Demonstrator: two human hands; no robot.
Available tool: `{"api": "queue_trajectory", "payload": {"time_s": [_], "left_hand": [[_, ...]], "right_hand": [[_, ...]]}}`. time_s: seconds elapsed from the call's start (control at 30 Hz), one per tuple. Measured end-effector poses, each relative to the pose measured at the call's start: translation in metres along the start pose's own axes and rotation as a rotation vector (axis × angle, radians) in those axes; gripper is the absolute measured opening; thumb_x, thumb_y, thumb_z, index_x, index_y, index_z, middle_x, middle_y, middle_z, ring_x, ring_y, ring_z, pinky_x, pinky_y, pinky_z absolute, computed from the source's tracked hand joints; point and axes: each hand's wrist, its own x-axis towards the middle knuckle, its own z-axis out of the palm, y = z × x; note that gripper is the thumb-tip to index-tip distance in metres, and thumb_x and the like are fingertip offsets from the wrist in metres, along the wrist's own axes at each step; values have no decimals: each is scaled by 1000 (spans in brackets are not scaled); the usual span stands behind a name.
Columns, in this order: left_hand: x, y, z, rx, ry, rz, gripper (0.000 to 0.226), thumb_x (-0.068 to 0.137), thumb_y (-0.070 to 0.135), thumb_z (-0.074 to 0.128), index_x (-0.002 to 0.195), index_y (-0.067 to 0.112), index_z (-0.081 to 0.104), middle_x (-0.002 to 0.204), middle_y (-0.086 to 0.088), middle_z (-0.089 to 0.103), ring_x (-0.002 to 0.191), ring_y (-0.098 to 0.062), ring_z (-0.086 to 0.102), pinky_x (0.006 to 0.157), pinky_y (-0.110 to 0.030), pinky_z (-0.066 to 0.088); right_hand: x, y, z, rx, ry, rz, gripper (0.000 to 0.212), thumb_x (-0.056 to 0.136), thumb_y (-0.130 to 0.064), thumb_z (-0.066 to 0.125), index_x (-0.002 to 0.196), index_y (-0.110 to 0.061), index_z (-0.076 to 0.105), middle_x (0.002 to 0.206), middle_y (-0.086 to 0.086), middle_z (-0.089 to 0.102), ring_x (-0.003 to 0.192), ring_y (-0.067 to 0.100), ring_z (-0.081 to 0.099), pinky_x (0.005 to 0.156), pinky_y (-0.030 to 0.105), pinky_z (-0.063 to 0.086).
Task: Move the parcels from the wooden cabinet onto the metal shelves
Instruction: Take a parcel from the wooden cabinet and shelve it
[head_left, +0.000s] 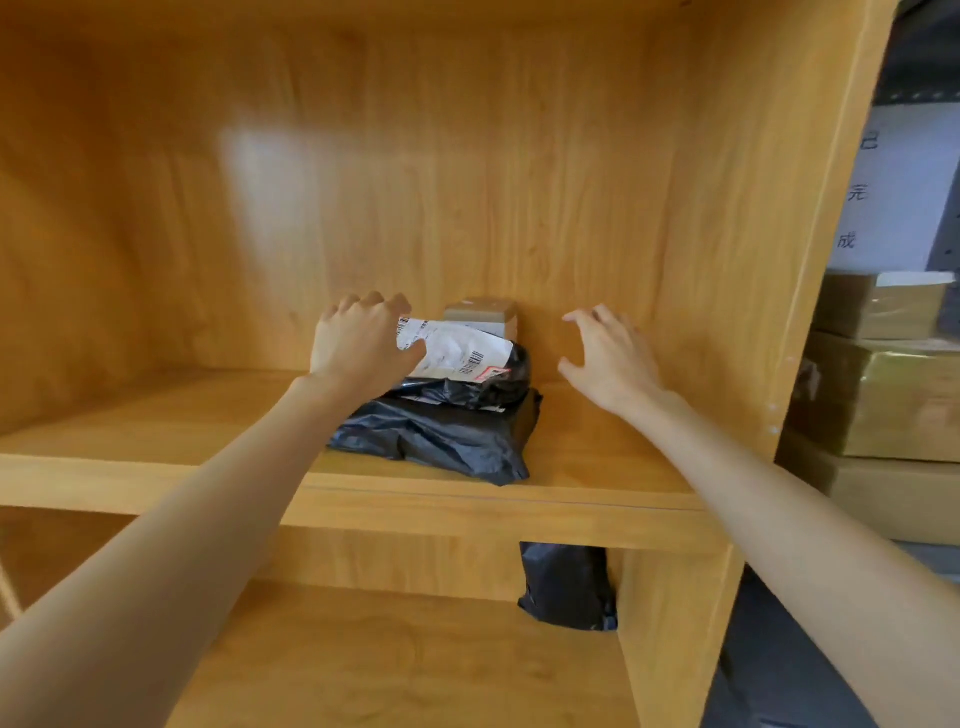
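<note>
Parcels, three, stacked at the back of the middle shelf of the light wooden cabinet (519, 156). Lowest: flat black plastic mailer bag (436, 441), lying on the shelf board, front corner near the shelf edge. On it: smaller crumpled black plastic bag with a white printed shipping label (462, 353), label face up, probably for reading. Behind both, against the back panel: small brown cardboard box (483, 314), mostly hidden by the bags.

Left hand (358, 348): fingers curled over the left end of the labelled bag, thumb on the label; appears to be closing on it, though whether the grasp is firm I cannot tell. Right hand (608, 358): fingers spread apart, empty, held just beside the stack on its right and touching nothing; judged ready to steady or scoop the pile from that side.

Further item: another black plastic bag (566, 587), standing upright in the compartment below, against the right wall.

Beside the cabinet, right: stacked tape-wrapped brown cartons (883, 395). Metal shelves: barely in view at the far right edge. Transfer still to be done for all listed parcels.
</note>
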Motion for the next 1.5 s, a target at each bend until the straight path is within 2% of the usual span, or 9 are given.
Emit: {"api": "queue_trajectory", "payload": {"time_s": [0.3,0.5,0.77,0.93,1.1,1.27,1.3,1.4,1.5], "left_hand": [[96,11,55,-104,-44,104,54,86,52,55,130,21,52,123,-6,59,113,-30,54,89,-39,43],[141,25,89,-144,-182,171,78,79,74,48,138,23,43,131,-9,51,120,-32,50,90,-43,43],[165,31,121,-189,-380,195,93,72,83,44,143,24,36,138,-14,42,127,-38,40,98,-50,38],[172,31,126,-232,-451,173,95,69,83,47,143,24,35,138,-12,39,119,-35,49,98,-48,43],[170,32,125,-267,-430,168,78,74,74,53,131,22,47,125,-9,44,107,-32,54,93,-46,46],[169,37,105,-355,-334,81,77,76,70,50,135,21,45,125,-10,44,108,-34,54,93,-46,45],[169,38,96,-392,-300,62,78,74,70,50,135,22,45,126,-10,44,109,-34,53,94,-47,45],[168,40,65,-477,-185,13,95,51,77,39,131,26,47,126,-7,46,111,-32,53,96,-48,45],[162,36,46,-542,-85,-19,91,51,75,38,130,30,46,123,-4,46,107,-32,55,94,-48,46]], "right_hand": [[72,12,32,-11,-22,80,52,93,-28,57,141,-16,40,134,8,45,125,29,40,103,40,35],[104,18,45,-53,18,151,51,93,-28,57,140,-16,41,135,7,45,126,28,39,102,39,36],[123,26,59,-96,28,203,52,92,-29,58,140,-17,41,138,7,43,129,27,37,103,39,34],[125,26,59,-80,25,204,52,93,-27,58,141,-17,41,138,7,43,130,29,36,106,41,32],[121,29,55,-62,26,190,52,93,-28,57,141,-17,40,138,7,43,130,29,36,105,41,35],[112,35,43,-56,54,165,52,93,-28,56,141,-17,40,136,6,44,127,27,39,102,38,37],[110,36,39,-55,62,160,52,94,-28,56,141,-17,40,136,6,44,127,27,39,101,38,37],[103,38,28,-42,81,149,53,93,-28,56,142,-17,39,137,6,44,126,26,40,100,35,35],[94,38,19,-12,80,136,52,93,-28,56,142,-17,39,138,6,43,128,27,38,99,34,36]]}}
